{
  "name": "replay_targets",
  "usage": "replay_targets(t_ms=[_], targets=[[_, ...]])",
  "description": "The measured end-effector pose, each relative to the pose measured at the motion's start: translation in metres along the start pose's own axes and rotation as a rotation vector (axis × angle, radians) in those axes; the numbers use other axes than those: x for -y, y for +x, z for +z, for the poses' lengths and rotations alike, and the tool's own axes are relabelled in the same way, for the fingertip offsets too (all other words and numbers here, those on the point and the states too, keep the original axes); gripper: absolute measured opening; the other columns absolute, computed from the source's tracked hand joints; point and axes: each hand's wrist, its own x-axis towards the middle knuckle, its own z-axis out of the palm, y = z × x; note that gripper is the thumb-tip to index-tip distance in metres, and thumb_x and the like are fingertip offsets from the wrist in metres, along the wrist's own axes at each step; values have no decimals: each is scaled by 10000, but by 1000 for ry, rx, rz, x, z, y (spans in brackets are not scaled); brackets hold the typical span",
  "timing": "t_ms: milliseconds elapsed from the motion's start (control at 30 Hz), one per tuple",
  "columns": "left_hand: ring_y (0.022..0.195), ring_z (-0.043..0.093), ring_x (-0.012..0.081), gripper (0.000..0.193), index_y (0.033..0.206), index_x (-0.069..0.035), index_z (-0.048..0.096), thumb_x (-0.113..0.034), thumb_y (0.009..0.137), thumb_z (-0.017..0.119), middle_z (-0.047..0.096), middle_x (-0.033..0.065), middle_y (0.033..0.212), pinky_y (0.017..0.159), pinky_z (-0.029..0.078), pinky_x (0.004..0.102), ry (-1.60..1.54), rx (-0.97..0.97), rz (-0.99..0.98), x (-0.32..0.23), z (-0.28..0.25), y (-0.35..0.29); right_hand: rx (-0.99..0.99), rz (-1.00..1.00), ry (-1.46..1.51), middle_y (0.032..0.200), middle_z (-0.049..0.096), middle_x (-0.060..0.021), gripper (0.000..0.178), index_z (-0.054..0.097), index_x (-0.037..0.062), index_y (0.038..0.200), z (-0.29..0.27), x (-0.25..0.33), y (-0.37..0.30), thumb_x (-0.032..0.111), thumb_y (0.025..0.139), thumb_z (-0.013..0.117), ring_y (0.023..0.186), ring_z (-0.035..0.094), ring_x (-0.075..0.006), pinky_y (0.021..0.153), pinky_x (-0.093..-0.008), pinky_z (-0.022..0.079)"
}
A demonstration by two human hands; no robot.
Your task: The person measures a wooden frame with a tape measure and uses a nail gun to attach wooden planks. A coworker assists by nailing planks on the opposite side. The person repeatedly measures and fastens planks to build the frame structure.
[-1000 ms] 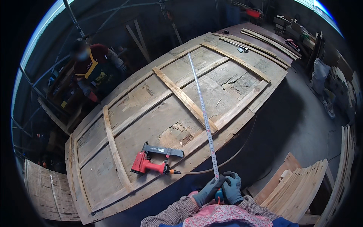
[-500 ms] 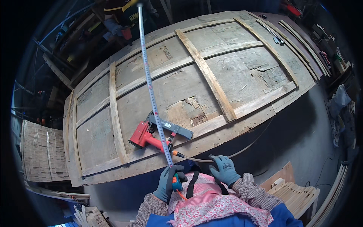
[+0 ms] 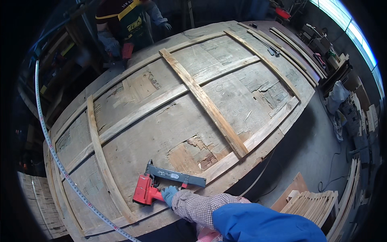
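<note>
The red nail gun (image 3: 146, 190) lies on its side on the wooden worktop (image 3: 135, 161) — dark magazine pointing right; the extended tape measure blade (image 3: 66, 176) — pale, marked — curves across the left.

Right hand (image 3: 169, 195) seemingly on nailer (image 3: 142, 189), tape (image 3: 89, 206) swung left

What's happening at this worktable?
The person's gloved right hand is on a red nail gun lying on the worktable; whether the grip has closed is unclear. The left hand is out of view. An extended tape blade arcs across the left end of a wooden frame. A co-worker stands on the far side.
</note>
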Motion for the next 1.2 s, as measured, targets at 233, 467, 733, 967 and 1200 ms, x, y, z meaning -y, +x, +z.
replay_targets(t_ms=[233, 467, 733, 967, 1200], targets=[[447, 399, 47, 247, 1067, 10, 596, -161, 935, 475, 476, -29, 579, 403, 297, 198, 193, 177, -106, -58, 20, -8, 219, -157, 181, 986, 646, -159, 435, 634, 47, 1011, -85, -46, -1, 201, 606, 670, 918, 627, -304, 777, -412, 508], [354, 343, 47, 351, 954, -20, 613, -316, 963, 425, 461, -26, 504, 334, 237, 194, 583, 403, -23, -111, 108, 24, 355, -219, -15, 1032, 619, -166, 527, 578, 70, 1101, -221, -235, -143, 301, 632, 644, 973, 593, -323, 828, -416, 466], [360, 379, 46, 319, 1068, -49, 579, -322, 938, 475, 563, 21, 599, 332, 271, 198, 812, 700, -219, -66, 254, 41, 129, 146, 571, 961, 604, -193, 608, 518, 57, 1109, -150, -481, -376, 416, 639, 660, 929, 585, -342, 833, -403, 454], [340, 409, 84, 289, 995, -76, 612, -315, 939, 458, 558, 39, 559, 326, 309, 235, 1043, 909, -315, -39, 343, 87, -168, 707, 1212, 762, 604, -107, 453, 522, 7, 1023, -88, -537, -469, 211, 657, 694, 650, 616, -182, 608, -324, 508], [416, 498, 136, 401, 1021, -44, 612, -413, 897, 519, 607, 82, 647, 389, 417, 264, 1257, 916, -364, -39, 375, 139, -376, 813, 1429, 805, 603, -101, 426, 525, 2, 1048, -63, -526, -476, 147, 679, 682, 667, 608, -163, 623, -310, 510]])
